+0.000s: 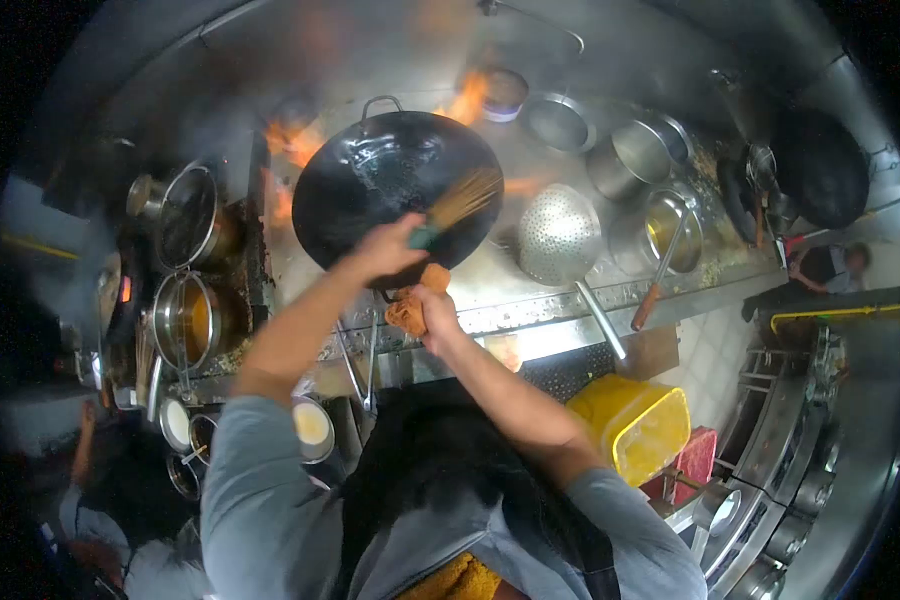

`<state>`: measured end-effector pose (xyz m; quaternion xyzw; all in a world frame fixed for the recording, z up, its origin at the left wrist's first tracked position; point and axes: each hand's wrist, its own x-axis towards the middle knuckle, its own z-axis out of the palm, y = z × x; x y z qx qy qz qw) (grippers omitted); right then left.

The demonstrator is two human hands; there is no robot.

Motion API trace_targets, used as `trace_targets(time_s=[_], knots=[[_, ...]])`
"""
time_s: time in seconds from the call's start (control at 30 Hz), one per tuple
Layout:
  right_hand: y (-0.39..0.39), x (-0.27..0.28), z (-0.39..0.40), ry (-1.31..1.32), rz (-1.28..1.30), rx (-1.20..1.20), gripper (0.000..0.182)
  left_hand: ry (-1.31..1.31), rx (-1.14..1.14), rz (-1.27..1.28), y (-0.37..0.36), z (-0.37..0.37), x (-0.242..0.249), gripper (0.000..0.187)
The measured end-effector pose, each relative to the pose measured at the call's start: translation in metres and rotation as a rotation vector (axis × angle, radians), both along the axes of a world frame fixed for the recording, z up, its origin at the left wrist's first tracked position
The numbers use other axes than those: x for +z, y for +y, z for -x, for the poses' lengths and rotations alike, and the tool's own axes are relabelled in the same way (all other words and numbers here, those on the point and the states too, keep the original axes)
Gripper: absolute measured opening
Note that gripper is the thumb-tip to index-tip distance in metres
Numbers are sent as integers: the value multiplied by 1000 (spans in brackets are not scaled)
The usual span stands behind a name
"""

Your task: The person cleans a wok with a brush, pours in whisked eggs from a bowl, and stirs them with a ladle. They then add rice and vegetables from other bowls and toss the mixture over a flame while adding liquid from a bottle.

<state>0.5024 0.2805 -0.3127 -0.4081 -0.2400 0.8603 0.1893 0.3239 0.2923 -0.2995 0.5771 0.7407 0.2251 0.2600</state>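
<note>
While left fingers (pixel 385 248) grip one brush (pixel 460 205), right fingers (pixel 432 305) clamp one wok (pixel 395 190).

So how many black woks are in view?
2: one large black wok over the flaming burner, being scrubbed by the hands; another black wok far right. Smoke may hide others.

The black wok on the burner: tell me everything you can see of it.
The wok is a large, round, dark metal pan, glossy inside and apparently without food. A looped metal handle shows on its far rim. It sits tilted toward the person over the stove, with orange flames licking around its far and left edges. The left hand holds a bamboo brush whose bristles lie over the inside. The right hand grips the near rim through an orange cloth.
</note>
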Motion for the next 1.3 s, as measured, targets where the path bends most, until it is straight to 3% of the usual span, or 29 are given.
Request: trace_targets(time_s=[0.03,0.07,0.1,0.17,0.23,0.3,0.37,0.43,0.5,0.57,0.63,0.67,0.73,0.77,0.8,0.83,0.87,0.93,1.0,1.03,1.07,1.1,1.13,1.17,1.2,1.27,1.3], knots=[[-1,7,-2,-3,7,-6,27,229,-24,110,-12,35,12,61],[-1,13,-3,-19,31,18,27,278,136,410,-9,65,39,55],[0,18,-3,-31,48,50,26,369,362,409,-6,93,43,50],[1,20,-2,6,42,44,26,378,601,63,-3,119,53,58],[-4,19,-7,28,56,26,25,210,678,-154,10,108,39,65],[0,20,-5,35,86,65,24,0,775,-60,29,69,3,70],[-1,12,-4,34,94,75,23,30,529,111,43,28,-52,69],[7,9,-3,31,88,80,22,-50,227,110,35,-20,-13,65],[1,9,-4,-4,42,59,23,69,43,120,8,9,4,63],[0,15,-5,-21,61,24,25,343,230,374,5,84,15,63],[2,17,-6,-4,63,42,26,337,625,115,6,114,33,62],[5,18,-4,1,61,31,26,342,614,110,12,114,38,62],[2,22,-8,-6,71,47,25,216,830,-146,18,95,41,61],[1,22,-9,-4,71,41,25,83,809,-215,23,85,16,61],[3,23,-10,9,80,59,25,12,758,50,33,84,-16,63],[4,24,-9,21,89,78,25,113,587,179,28,57,-32,64],[5,26,-9,23,81,84,25,53,370,193,25,32,-33,65],[5,28,-8,28,89,52,26,-100,93,270,1,-11,38,66],[4,25,-10,13,105,44,26,98,-165,167,-34,34,29,69],[3,23,-10,2,112,47,26,226,-152,397,-41,75,36,65],[5,24,-7,-2,111,52,26,708,114,511,-47,80,78,60],[2,22,-8,-7,118,61,26,654,278,447,-35,162,22,57],[3,20,-9,22,118,67,26,562,473,432,-25,150,77,57],[7,19,-9,50,111,67,26,558,601,180,-17,170,69,58],[6,19,-11,40,118,59,26,402,648,177,-11,151,105,63],[7,23,-9,24,103,51,26,271,733,-101,1,121,71,67],[6,20,-8,24,102,56,26,171,725,-17,13,113,29,68]])
